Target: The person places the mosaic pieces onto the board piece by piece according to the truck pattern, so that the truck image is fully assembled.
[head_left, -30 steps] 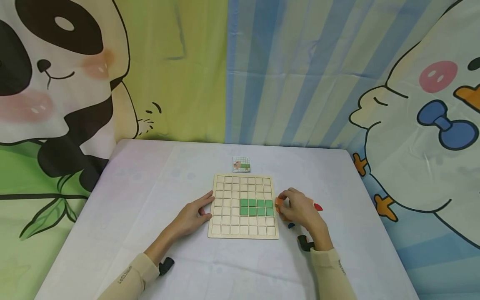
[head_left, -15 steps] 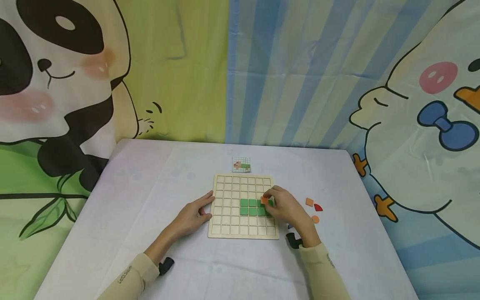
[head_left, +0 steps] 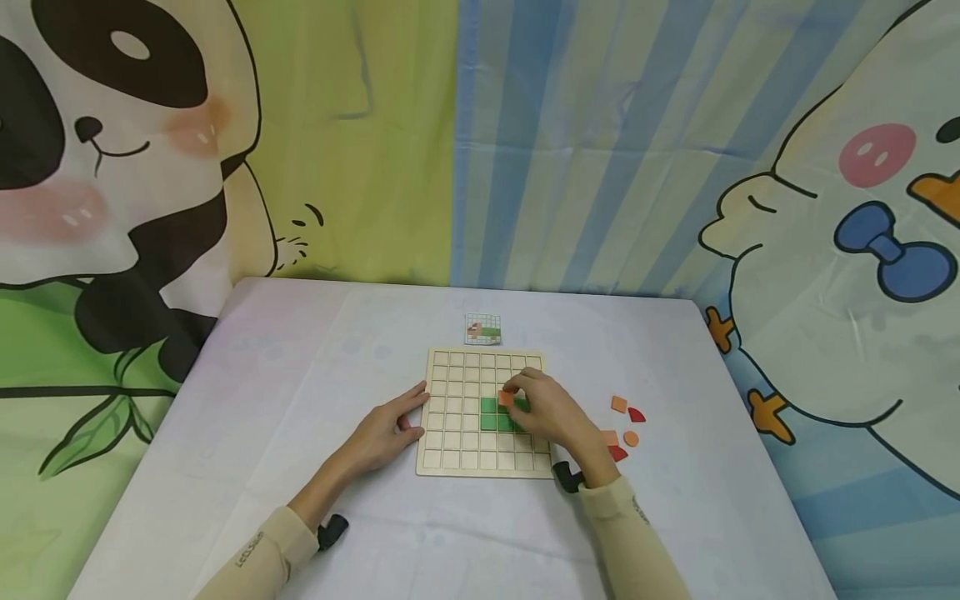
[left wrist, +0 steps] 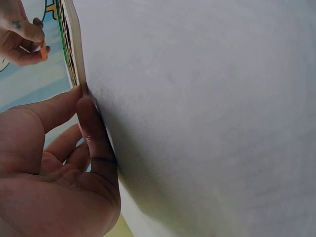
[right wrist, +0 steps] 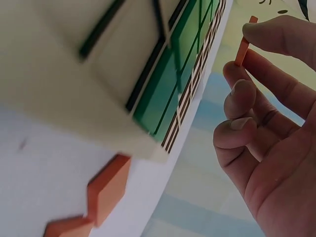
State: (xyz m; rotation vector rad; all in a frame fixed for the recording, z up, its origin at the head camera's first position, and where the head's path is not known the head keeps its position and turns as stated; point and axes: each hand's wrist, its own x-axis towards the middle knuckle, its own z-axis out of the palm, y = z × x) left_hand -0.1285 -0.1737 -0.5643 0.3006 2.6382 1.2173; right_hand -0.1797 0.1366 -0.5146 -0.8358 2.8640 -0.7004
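The right hand [head_left: 550, 407] pinches 1 orange tile [head_left: 506, 398].

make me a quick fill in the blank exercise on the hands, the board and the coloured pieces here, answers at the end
1. The ____ hand pinches an orange piece above the board.
2. The other hand touches the board's ____ edge.
3. The tiles lying in the board's cells are coloured ____.
4. In the head view, the loose wedge-shaped piece farthest to the right is coloured ____.

Missing words: right; left; green; red.
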